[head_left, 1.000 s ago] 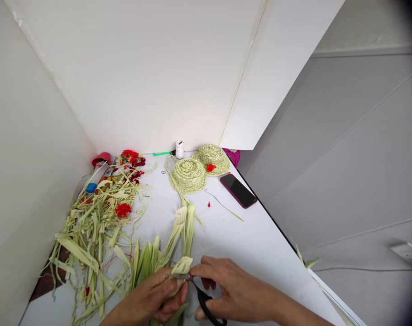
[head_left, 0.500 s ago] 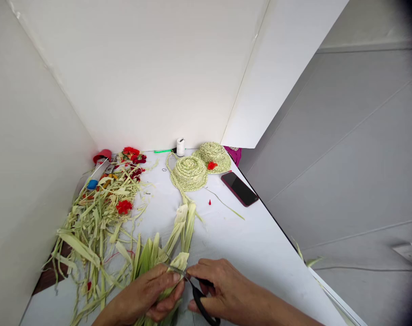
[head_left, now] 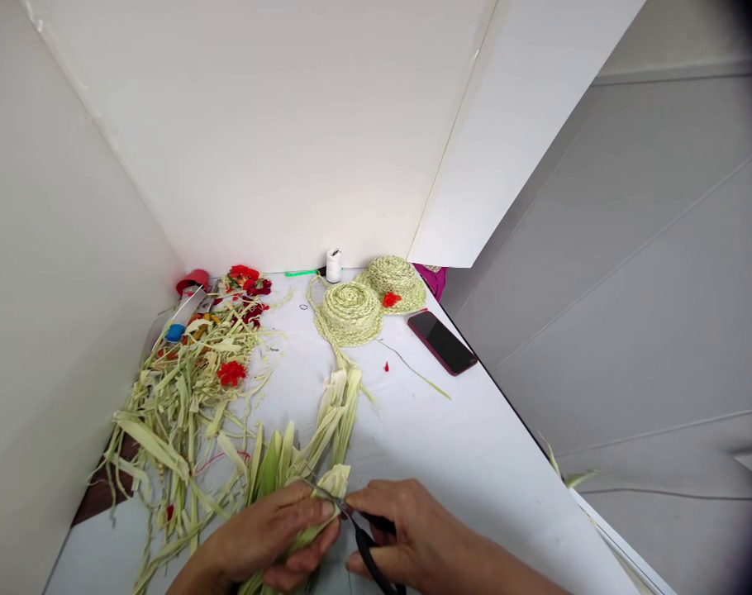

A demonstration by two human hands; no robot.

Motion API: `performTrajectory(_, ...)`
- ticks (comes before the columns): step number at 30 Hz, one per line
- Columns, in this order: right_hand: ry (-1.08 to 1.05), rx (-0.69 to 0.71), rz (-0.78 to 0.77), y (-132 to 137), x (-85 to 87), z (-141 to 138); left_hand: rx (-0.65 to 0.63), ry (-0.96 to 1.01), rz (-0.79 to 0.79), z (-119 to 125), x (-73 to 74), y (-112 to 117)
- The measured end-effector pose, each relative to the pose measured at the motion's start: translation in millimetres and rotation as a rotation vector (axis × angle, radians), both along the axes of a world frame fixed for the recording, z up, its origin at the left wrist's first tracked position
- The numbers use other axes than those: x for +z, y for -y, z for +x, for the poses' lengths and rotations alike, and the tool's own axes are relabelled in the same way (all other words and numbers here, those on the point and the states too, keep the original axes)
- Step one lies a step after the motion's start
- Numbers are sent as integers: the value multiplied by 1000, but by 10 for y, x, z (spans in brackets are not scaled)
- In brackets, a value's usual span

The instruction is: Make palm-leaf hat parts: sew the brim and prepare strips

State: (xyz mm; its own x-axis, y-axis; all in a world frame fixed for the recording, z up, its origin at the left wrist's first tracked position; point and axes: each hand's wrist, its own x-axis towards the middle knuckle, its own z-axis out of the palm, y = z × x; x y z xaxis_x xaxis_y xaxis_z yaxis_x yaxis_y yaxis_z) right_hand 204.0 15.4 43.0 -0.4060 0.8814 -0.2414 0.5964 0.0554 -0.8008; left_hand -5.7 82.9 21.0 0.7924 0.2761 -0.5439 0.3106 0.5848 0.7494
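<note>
Green leaf strips are being gripped in the closed left hand, their upper ends lying on the white table. The right hand is gripping black-handled scissors, blades at the strips. A coiled leaf hat is sitting farther off, between a heap of leaf scraps and a phone.

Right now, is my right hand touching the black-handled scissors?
Touching. The head view shows the right hand closed around the handles of the black-handled scissors.
</note>
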Motion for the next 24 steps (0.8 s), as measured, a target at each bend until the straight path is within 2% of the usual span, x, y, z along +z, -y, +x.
performTrajectory(4, -7, 0, -57, 51, -30, 4, -14, -34, 6, 4, 52, 10)
performTrajectory(10, 1, -13, -39, 140, -100, 14, -29, -59, 25, 25, 117, 34)
performTrajectory(15, 24, -51, -2, 111, -38, 0, -103, -24, 22, 27, 53, 20)
performTrajectory(19, -134, -72, -82, 127, -84, -13, -147, 3, 3, 49, 26, 1)
performTrajectory(21, -228, -110, -135, 149, -135, -13, -167, 6, 13, 78, 102, 3)
performTrajectory(24, -288, -225, -158, 161, -184, 8, -100, 50, 119, 65, 324, 27)
